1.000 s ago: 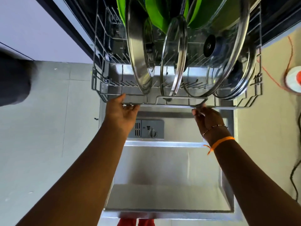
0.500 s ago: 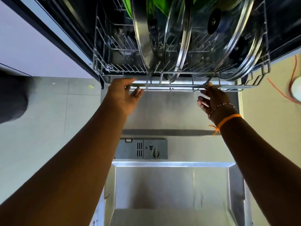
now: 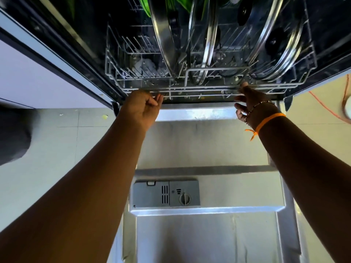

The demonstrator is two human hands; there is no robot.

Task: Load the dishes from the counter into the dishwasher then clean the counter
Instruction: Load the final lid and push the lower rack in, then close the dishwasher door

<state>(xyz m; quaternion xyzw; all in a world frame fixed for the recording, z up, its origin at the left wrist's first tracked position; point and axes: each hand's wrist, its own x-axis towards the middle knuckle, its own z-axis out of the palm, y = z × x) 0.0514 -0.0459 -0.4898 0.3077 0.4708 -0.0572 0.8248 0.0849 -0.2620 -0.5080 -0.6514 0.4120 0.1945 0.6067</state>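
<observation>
The lower wire rack (image 3: 209, 90) sits inside the dishwasher tub. It holds a steel pot lid (image 3: 163, 38), two glass lids (image 3: 209, 44) standing on edge, and green dishes (image 3: 144, 8) behind them. My left hand (image 3: 142, 109) is at the rack's front rail on the left, fingers loosely curled and touching the wire. My right hand (image 3: 252, 103) is at the rail on the right, its fingers straight and one fingertip on the wire. Neither hand grips anything.
The open dishwasher door (image 3: 209, 149) lies flat below my arms, with the grey detergent dispenser (image 3: 166, 193) in its middle. Tiled floor (image 3: 47, 149) lies on both sides. An orange cord (image 3: 322, 107) runs on the floor at right, and a dark object (image 3: 13, 133) sits at far left.
Both hands have pushed the rack from out over the door back into the tub. My left fingers have gone from straight to loosely curled.
</observation>
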